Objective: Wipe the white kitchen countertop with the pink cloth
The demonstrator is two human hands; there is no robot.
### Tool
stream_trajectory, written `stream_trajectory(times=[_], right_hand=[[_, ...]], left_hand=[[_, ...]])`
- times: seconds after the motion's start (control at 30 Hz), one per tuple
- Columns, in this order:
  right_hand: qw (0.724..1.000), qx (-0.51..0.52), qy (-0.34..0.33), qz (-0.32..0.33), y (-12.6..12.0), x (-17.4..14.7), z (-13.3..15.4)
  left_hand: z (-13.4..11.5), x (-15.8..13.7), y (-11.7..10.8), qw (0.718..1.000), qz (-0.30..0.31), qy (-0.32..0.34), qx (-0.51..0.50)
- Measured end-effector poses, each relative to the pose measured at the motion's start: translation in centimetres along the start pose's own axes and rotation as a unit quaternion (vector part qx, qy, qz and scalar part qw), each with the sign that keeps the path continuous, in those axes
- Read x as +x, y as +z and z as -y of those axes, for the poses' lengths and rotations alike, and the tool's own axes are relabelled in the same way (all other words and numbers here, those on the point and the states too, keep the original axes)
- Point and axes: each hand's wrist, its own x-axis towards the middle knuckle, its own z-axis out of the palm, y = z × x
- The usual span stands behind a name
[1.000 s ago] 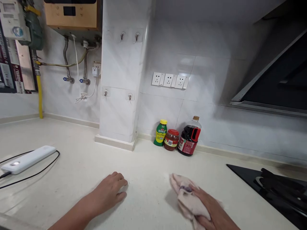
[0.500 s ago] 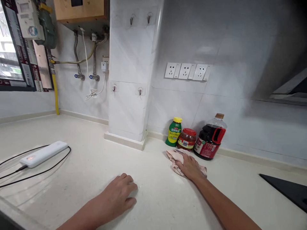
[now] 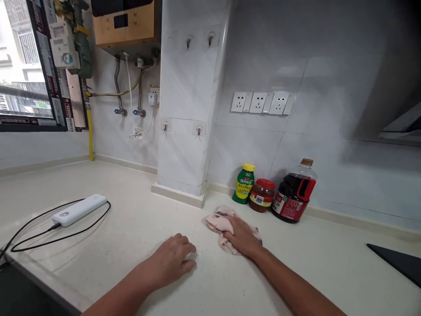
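Observation:
My right hand (image 3: 241, 235) presses down on a crumpled pale pink cloth (image 3: 221, 223) spread on the white countertop (image 3: 131, 245). Its fingers are partly sunk in the folds. To the left, my left hand (image 3: 173, 260) rests on the counter with fingers loosely bent and the thumb apart, holding nothing. Behind the cloth, against the wall, stand a green bottle with a yellow cap (image 3: 244, 186), a red-lidded jar (image 3: 262, 196) and a large bottle of dark liquid with a red handle (image 3: 292, 195).
A white power bank (image 3: 79, 210) with black cables lies at the left. A tiled pillar (image 3: 182, 162) juts out at the middle. A flat black panel (image 3: 399, 263) is at the right edge. Wall sockets (image 3: 259, 103) and a water heater (image 3: 126, 26) are above.
My right hand has slid the cloth leftward, away from the jar and dark bottle. My left hand stays resting on the counter. The camera view has shifted slightly left.

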Motion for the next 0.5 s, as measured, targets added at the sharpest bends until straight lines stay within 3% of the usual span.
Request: stream_trajectory(times=[0.13,0.27,0.37,0.5], right_hand=[[0.994,0.031,-0.092,0.057,0.3,-4.4,4.1],[0.983,0.052,-0.156,0.084,-0.3,-6.7,4.3],[0.990,0.051,-0.124,0.052,-0.5,-4.6,1.8],[0.999,0.036,-0.021,-0.024,0.0,1.9,-1.2]], left_hand=[[0.1,-0.2,-0.1,1.000,-0.011,0.009,-0.018],[-0.1,-0.5,0.0,1.000,-0.014,0.019,-0.010],[-0.1,-0.7,0.0,1.000,-0.011,0.017,-0.011],[-0.1,-0.7,-0.2,1.000,-0.007,0.002,-0.010]])
